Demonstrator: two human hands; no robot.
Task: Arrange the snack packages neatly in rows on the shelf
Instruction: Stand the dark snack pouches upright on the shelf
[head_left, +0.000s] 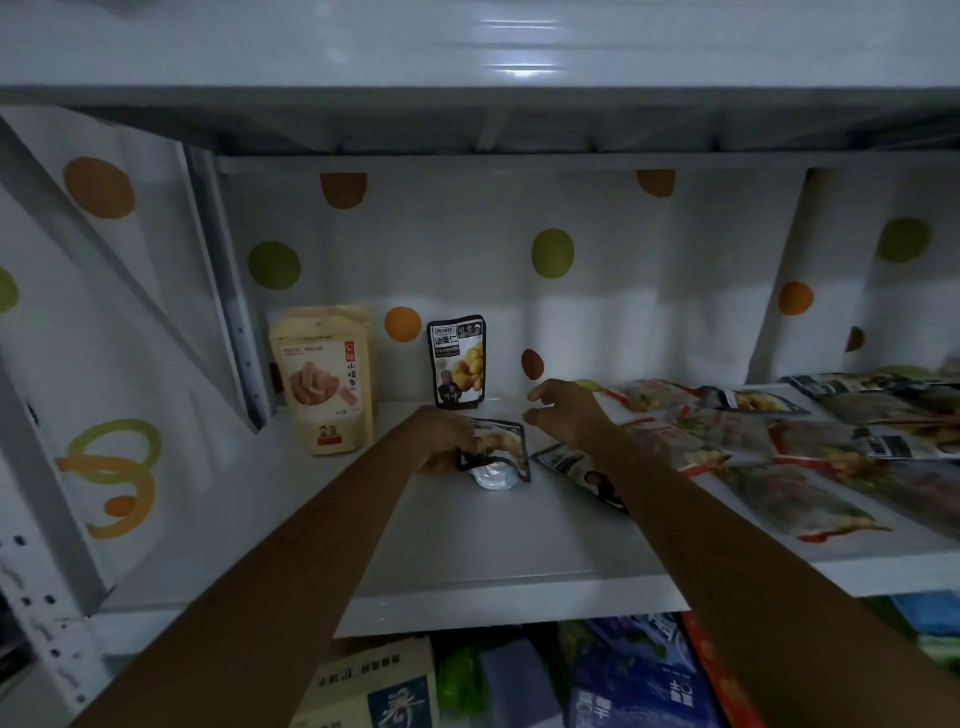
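Both arms reach forward onto the shelf (467, 540). Left grip (447, 439) holds a black snack pouch (501, 447) at mid-shelf. Right grip (566, 410) hovers just beside it, fingers loose and holding nothing.

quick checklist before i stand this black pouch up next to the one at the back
1. Left hand grip on the held black pouch: ok, fingers curl round its left edge.
2. Right hand free to help: ok, it hovers with loose fingers and holds nothing.
3. Space beside the standing black pouch: ok, bare shelf shows to its right.
4. Existing row upright: ok, the beige pouch and the standing black pouch both stand at the back.
5. Held black pouch upright: not ok, it is tilted low over the shelf.
6. Pile of packages sorted: not ok, they lie flat and overlapping on the right.
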